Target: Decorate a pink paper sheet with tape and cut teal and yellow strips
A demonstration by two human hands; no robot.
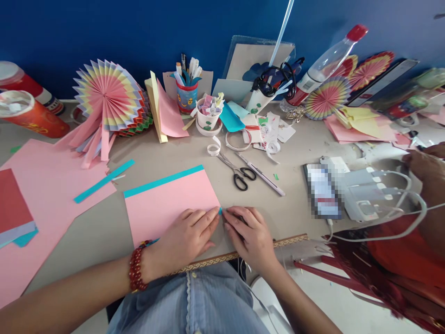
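Note:
A pink paper sheet (163,204) with a blue strip (163,181) along its far edge lies on the desk before me. My left hand (187,236) rests on the sheet's right part, fingers stretched out and lying flat. Just off the right edge is my right hand (250,236), its fingers extended and slightly apart, tips touching the paper's edge. A small bit of blue paper (220,211) shows between the fingertips of both hands; the rest of that edge is hidden beneath them. Beyond the hands lie scissors (239,174) with black handles and a pale pen (262,176).
Left are a large pink sheet (69,185), a loose blue strip (104,182) and a pleated paper fan (104,90). Cups, a pen holder (187,96) and a bottle (323,65) line the wall. Right are a phone (323,191), cables and another person's hand (426,167).

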